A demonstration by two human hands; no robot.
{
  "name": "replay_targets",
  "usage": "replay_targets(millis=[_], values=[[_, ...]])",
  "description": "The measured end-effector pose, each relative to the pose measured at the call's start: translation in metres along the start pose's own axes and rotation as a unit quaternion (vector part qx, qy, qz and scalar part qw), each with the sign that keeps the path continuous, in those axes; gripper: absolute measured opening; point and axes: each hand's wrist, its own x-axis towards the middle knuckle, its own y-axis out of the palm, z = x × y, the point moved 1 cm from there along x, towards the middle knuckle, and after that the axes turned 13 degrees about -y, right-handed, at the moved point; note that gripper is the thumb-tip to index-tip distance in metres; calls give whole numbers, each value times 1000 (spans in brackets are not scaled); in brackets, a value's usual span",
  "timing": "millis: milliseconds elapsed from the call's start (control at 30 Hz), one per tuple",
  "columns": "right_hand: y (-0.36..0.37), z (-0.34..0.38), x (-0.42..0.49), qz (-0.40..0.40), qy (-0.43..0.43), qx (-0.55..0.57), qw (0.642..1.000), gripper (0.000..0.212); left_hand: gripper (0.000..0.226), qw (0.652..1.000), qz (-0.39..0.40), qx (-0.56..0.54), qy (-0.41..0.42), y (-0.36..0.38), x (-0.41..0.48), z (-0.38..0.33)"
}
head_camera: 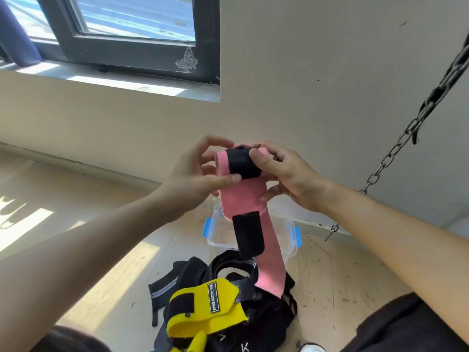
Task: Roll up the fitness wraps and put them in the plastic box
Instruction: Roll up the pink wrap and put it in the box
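The pink wrap (242, 199) is half rolled and held up between the two hands, its coil lying crosswise from palm to palm. The left hand (195, 179) pinches one end of the coil with thumb and fingertips. The right hand (289, 176) clamps the other end, thumb pressed on a black fastener patch (243, 166) on the coil and fingers curled behind it. This two-ended hold probably stops the turns loosening while the coil is wound. The loose tail drops straight down from the hands, carrying a second black patch, and its tip reaches the pile below. Letting it hang most likely keeps it flat and untwisted as it feeds in.

Directly below the hands, behind the tail, stands the clear plastic box (218, 232) with blue latches, open on the floor (342, 275), seemingly placed for a short drop; nothing shows inside it. Nearer the body, under the forearms, lie the black wraps (228, 268) and a yellow wrap (203, 308), unrolled in a heap. A chain (396, 148) slants down well beyond the right hand
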Motion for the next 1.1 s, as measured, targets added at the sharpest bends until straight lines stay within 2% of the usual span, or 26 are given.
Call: replay_targets(millis=[100,167,267,333,400,533,600,700,767,900,1000,1100], values=[[-3,-1,-1,-14,-16,9,1000,50,69,1000,4,17,2,4,-1,4],[-6,-1,-3,-4,-17,22,1000,53,81,998,37,12,-47,2,0,7],[-7,-2,-5,13,-22,40,999,54,63,982,150,7,-114,-1,-2,10],[-8,-2,-6,16,-30,55,998,52,59,974,176,-16,-140,1,-4,12],[-10,-2,-7,24,-35,69,997,51,56,976,160,-14,-144,3,-4,11],[-14,-1,-6,61,-22,70,995,55,35,983,131,-3,-125,4,-2,8],[-15,1,-8,76,2,60,995,56,35,984,124,-8,-124,3,-2,8],[-15,0,-12,107,44,19,993,40,35,986,122,-27,-112,2,-2,5],[-11,-3,-14,114,64,6,991,44,38,988,117,-43,-95,-1,-2,2],[3,-7,-17,78,76,-15,994,71,54,995,70,-8,-67,-2,-3,7],[7,-9,-17,15,70,-8,997,64,61,998,45,7,-51,0,-5,13],[7,-9,-16,-3,56,13,998,52,63,998,40,8,-45,-3,-5,13]])
